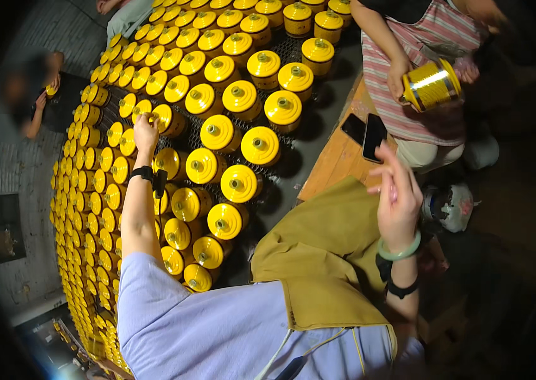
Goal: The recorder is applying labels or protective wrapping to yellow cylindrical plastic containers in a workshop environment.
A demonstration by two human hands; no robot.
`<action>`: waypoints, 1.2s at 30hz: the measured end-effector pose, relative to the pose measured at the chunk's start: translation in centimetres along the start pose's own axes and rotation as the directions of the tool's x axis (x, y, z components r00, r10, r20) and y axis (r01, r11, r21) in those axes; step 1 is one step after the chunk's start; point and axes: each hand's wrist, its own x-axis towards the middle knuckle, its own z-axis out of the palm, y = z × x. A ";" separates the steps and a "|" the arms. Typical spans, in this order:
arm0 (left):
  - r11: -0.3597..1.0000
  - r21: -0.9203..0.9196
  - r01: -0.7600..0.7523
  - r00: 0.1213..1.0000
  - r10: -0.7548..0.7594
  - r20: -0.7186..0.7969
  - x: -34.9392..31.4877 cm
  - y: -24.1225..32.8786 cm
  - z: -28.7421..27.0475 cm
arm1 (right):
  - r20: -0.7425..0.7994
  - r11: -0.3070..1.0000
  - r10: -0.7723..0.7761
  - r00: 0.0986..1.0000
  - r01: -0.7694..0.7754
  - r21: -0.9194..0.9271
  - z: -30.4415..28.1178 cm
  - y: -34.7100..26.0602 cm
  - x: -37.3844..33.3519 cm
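My left hand (146, 133) reaches far out over rows of yellow canisters. Its fingers are closed at the top of one yellow canister (164, 121), around the short metal stub on its lid; the fingers hide part of the grip. Each canister is round and glossy, with a ringed lid and a small threaded stub. Raised over my lap, my right hand (399, 206) is empty, its fingers stretched and slightly apart. A green bangle (401, 248) circles that wrist, and a black band (143, 172) is on the left one.
The canisters stand on dark mesh (290, 54). At my right, two phones (374, 138) lie on a wooden board (326, 171). A person in a striped apron (375, 60) holds a yellow canister (432, 85) on its side. Another person (38, 114) works across the rows at far left.
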 end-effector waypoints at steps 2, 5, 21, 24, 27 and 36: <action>0.999 0.047 -0.005 1.000 0.004 0.015 0.6 -1.0 1.1 | 0.042 0.999 -0.020 0.999 0.022 -0.048 -0.8 1.4 -2.1; 0.996 0.083 0.017 0.995 -0.025 0.095 1.1 -1.8 2.4 | 0.046 0.978 0.203 0.978 -0.200 -0.063 -1.8 3.1 -4.8; 0.696 -0.718 0.006 0.998 0.046 0.053 -1.4 10.6 -13.3 | 0.032 0.988 -0.087 0.996 0.082 0.134 -5.8 2.1 1.9; 0.697 -0.709 -0.103 0.979 0.196 0.050 -3.9 17.8 -12.1 | -0.299 0.947 -0.227 0.927 0.139 -0.289 -6.0 5.4 5.6; 0.734 -0.676 -0.063 0.937 0.277 0.213 -7.0 24.8 -9.9 | -0.117 0.999 0.016 0.993 -0.021 -0.042 -3.7 8.7 2.0; 0.520 -0.839 0.157 0.810 0.418 0.411 -15.4 39.0 -4.3 | 0.095 0.913 0.392 0.915 -0.400 0.083 -1.7 12.6 -10.3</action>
